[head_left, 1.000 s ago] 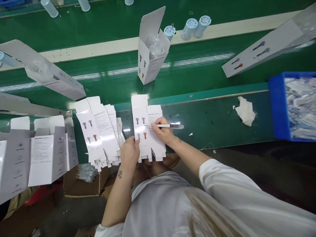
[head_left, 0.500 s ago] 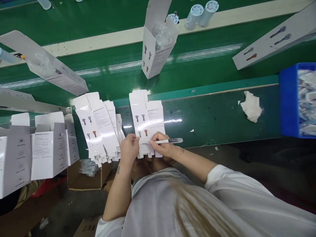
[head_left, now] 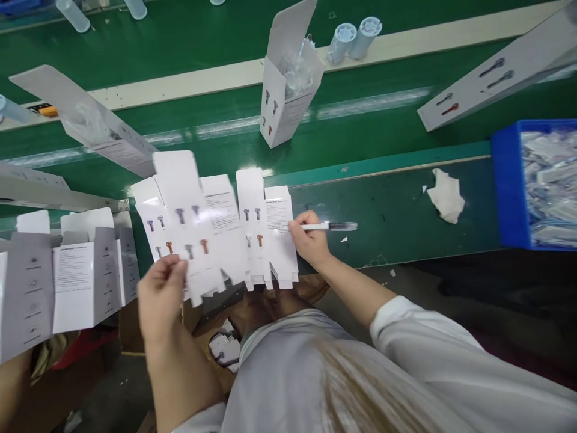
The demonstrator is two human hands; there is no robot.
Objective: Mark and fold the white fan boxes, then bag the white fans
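My left hand [head_left: 163, 288] pinches the lower left corner of a flat white carton blank [head_left: 198, 228], lifted over the fanned stack of blanks [head_left: 151, 210] at the table's front edge. Printed on it are small purple, grey and orange fan pictures. My right hand [head_left: 309, 240] grips a pen [head_left: 329, 226] with its tip on the text panel of another flat blank [head_left: 265, 231] lying on the dark green table [head_left: 387, 216]. The pen's cap end points right.
An open upright carton [head_left: 286, 90] with a plastic bag inside stands on the green conveyor [head_left: 193, 36]. Long cartons lie at left [head_left: 90, 129] and upper right [head_left: 491, 75]. A blue bin [head_left: 507, 186] of bagged parts sits at right, beside crumpled paper [head_left: 446, 195]. Folded cartons [head_left: 72, 270] stand at left. White cylinders [head_left: 354, 37] lie beyond.
My left hand left the blank being marked, moved left and lifted one blank off the stack. My right hand slid the pen up from the blank's lower edge to its text panel.
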